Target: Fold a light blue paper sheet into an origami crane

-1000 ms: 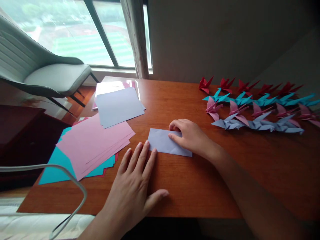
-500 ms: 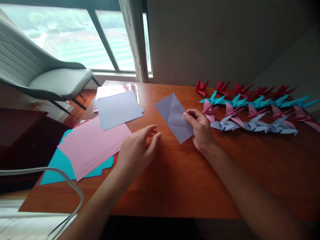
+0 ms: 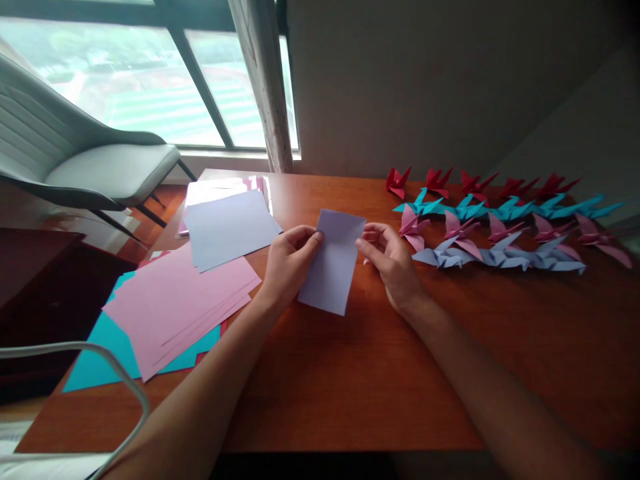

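The folded lavender paper (image 3: 330, 273) has just gone from lying on the wooden counter (image 3: 350, 387) to being held up in front of the person. A second ago its long sides ran roughly along the counter's near edge; now they run from the far edge toward the near one. Half a second ago it was in the right hand (image 3: 393, 263) alone, with the left hand (image 3: 290, 263) free beside it; the left has since taken a side of its own.

The left grip pinches the upper part of the paper's left side, thumb on the face and fingers behind. On the right, the thumb lies against the upper right side with the fingers loosely curled; I cannot tell whether that grip is pressed together on the paper. The lower end hangs toward the near edge, seemingly just off the surface.

The outline remains a narrow oblong, so I judge this as a turning of the sheet, with no new fold made.

Elsewhere, little has altered: pink sheets (image 3: 180, 300) overlap turquoise sheets (image 3: 95, 360) toward the counter's near left corner, flat lavender sheets (image 3: 230, 230) lie nearer the far left corner, and rows of folded paper cranes (image 3: 500, 263) line the right part toward the far edge.
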A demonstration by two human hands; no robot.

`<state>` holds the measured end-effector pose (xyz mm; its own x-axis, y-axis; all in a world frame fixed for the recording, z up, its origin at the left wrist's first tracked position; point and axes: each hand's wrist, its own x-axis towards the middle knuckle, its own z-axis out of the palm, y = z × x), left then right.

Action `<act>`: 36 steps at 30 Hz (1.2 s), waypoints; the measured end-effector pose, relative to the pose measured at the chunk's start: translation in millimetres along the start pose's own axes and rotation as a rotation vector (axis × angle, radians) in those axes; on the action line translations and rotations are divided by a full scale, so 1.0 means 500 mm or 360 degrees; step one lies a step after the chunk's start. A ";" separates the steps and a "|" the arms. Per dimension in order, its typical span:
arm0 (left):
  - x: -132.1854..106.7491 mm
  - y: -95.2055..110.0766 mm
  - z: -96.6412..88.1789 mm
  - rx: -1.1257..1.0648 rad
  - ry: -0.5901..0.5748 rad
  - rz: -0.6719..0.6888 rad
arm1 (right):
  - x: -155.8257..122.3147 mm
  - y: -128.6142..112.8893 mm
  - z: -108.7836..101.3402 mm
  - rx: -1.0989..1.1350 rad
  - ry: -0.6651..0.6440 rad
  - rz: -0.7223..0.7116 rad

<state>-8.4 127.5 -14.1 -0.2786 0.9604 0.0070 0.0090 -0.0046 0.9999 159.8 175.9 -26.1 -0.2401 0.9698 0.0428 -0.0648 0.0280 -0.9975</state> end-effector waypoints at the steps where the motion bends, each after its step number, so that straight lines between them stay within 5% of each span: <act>1: -0.004 0.002 0.002 0.0021 -0.0047 -0.0007 | 0.001 0.001 0.000 0.0048 0.0009 0.0003; 6: -0.019 0.010 0.017 0.0100 -0.0260 -0.0030 | -0.004 0.005 -0.003 0.0067 -0.0065 0.0058; 14: -0.015 0.013 0.015 0.0231 -0.0165 0.0020 | -0.012 -0.009 -0.010 -0.0179 -0.0336 0.0077; 22: -0.018 0.009 0.013 0.0390 -0.0311 0.0124 | -0.016 -0.014 -0.001 -0.0226 -0.0518 0.0062; 36: -0.018 0.014 0.011 0.0533 -0.0457 0.0207 | -0.005 -0.018 -0.021 -0.0228 -0.0129 -0.0105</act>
<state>-0.5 120.2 -7.4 0.0223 0.9963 0.0829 0.3495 -0.0855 0.9330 170.9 175.7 -17.8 -0.3177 0.9421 0.1072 0.0541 0.1309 -0.9899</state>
